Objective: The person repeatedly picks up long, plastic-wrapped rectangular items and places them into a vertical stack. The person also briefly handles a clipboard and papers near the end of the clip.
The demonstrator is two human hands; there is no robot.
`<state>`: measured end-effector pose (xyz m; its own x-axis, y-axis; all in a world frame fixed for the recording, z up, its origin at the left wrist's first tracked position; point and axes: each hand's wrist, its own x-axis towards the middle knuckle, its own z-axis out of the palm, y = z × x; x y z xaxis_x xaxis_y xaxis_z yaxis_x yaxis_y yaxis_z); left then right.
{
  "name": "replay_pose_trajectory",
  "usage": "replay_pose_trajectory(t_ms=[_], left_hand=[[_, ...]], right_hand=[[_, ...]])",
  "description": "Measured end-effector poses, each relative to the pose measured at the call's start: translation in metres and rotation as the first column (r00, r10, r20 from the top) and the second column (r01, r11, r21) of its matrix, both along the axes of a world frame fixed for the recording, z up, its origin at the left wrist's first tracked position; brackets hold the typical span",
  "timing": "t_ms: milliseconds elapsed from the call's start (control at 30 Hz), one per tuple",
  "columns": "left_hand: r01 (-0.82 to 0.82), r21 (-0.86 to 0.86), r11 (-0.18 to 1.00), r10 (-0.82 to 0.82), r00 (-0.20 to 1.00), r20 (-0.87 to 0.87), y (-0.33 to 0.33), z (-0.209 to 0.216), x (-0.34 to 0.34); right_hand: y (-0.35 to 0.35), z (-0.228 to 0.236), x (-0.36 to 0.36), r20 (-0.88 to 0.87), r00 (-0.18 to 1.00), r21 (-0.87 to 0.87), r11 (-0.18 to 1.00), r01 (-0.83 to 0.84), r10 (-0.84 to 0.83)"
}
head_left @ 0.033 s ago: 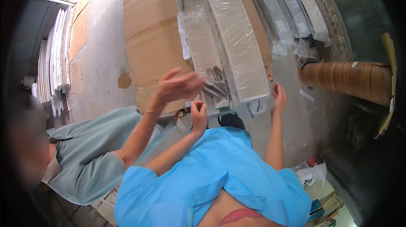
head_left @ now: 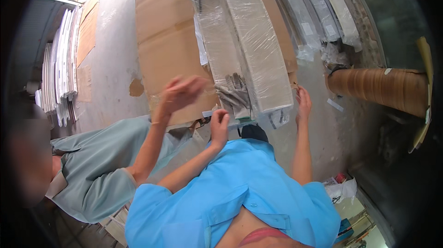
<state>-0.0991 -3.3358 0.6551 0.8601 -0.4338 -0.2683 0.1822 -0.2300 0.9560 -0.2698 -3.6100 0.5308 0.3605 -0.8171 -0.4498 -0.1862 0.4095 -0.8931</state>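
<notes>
My left hand [head_left: 219, 125] is curled at the near end of a wrapped stack, left of a pair of grey work gloves [head_left: 234, 95]. A small translucent tip shows at its fingertips; what it grips, if anything, I cannot make out. My right hand [head_left: 303, 105] is raised at the right of the stack, fingers stretched out and loosely bent, with its fingertips by the edge of the cardboard sheet [head_left: 166, 40]. Between my hands lies a long pale bundle wrapped in clear film [head_left: 258, 49]. The gloves rest on a lower wrapped bundle [head_left: 219, 40] beside it.
At my left stands a co-worker in a grey-green shirt [head_left: 101, 165], with a blurred hand [head_left: 182, 93] over the cardboard. A brown wood-grain roll [head_left: 376, 86] lies to the right. More film-wrapped lengths [head_left: 318, 21] lie at the far right; white panels [head_left: 64, 58] lean at the left.
The co-worker's hand has moved left, away from the gloves. My right hand has shifted slightly up toward the cardboard's edge. My left hand has barely moved.
</notes>
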Motion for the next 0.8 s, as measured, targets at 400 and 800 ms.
replay_pose_trajectory(t_ms=[400,800], left_hand=[[0.163,-0.130,0.978,-0.117,0.946,0.302,-0.107,-0.084,0.020],[0.053,-0.274,0.960,0.017,0.968,0.249,-0.119,-0.083,0.005]], right_hand=[[-0.032,0.016,0.073,0.228,0.833,-0.194,0.862,-0.469,0.505],[-0.015,0.055,0.084,0.344,0.804,-0.139,0.874,-0.467,0.484]])
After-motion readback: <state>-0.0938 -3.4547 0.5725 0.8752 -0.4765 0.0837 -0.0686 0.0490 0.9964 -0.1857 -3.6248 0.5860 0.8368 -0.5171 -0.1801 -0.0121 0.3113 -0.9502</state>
